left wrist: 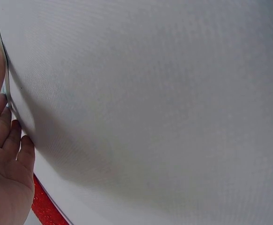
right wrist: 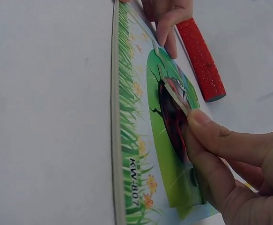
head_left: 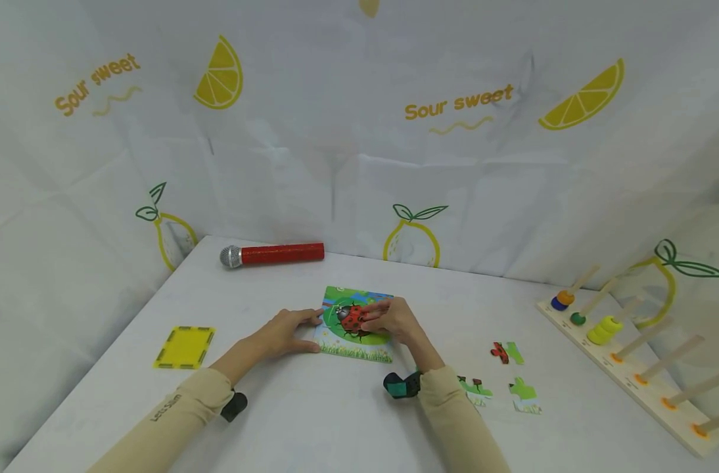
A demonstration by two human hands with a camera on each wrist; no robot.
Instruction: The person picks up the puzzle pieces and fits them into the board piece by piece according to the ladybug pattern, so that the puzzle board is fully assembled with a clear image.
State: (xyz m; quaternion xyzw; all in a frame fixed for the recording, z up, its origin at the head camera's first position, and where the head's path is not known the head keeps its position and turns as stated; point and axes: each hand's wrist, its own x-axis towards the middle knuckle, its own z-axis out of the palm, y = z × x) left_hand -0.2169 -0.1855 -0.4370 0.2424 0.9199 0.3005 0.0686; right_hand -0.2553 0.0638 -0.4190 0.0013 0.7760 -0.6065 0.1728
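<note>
A square puzzle board (head_left: 355, 352) with a red ladybug on a green leaf lies mid-table. Over its picture, my right hand (head_left: 392, 320) pinches a thin puzzle piece (right wrist: 176, 96) between thumb and fingers, one edge tilted up in the right wrist view. Much of that piece is hidden behind the fingers in the head view. My left hand (head_left: 285, 334) touches the board's left side, thumb near the lower corner and fingers extended farther up. In the left wrist view, the left hand's fingers (left wrist: 26, 150) show beside the board's edge.
Several loose puzzle pieces (head_left: 524, 394) lie right of the right forearm. A red toy microphone (head_left: 282, 253) is behind the board, a yellow square tile (head_left: 185, 347) to the left. Along the right side stands a wooden peg rack (head_left: 631, 381) with coloured beads. White lemon-print cloth (head_left: 336, 131) hangs behind.
</note>
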